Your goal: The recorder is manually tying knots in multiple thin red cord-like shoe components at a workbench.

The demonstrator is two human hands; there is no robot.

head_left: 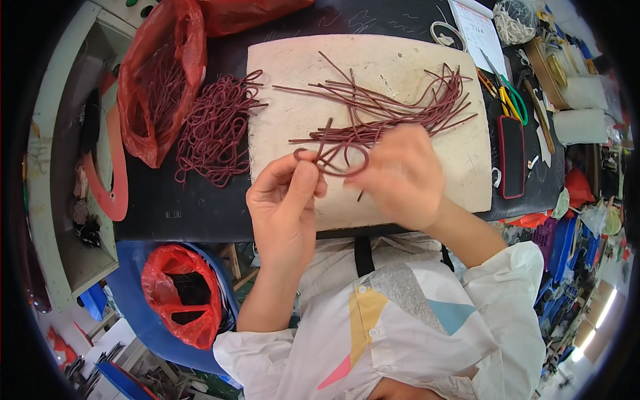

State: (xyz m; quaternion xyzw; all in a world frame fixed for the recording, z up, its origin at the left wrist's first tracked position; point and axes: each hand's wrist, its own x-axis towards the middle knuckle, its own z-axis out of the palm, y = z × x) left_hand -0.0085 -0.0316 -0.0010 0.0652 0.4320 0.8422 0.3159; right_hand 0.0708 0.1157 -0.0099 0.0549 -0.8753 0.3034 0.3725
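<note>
Above the front part of a pale board [400, 200], my left hand [287, 193] pinches a thin maroon cord [331, 172] between thumb and forefinger. The cord bends into loops between my two hands, and one stiff end points up. My right hand [403, 177], blurred by motion, is curled at the right side of the loop; its fingertips seem to grip the same cord. Behind my hands, a loose bundle of maroon cords [407, 110] lies across the board. A tangled heap of looped maroon cords [220, 130] lies at the board's left edge.
A red plastic bag [190, 60] with more cords stands at the back left. Green-handled scissors [513, 100], a red-edged phone [511, 157] and a notepad [477, 33] lie right of the board. Below the table's left side, a blue tub [143, 320] holds another red bag [150, 280].
</note>
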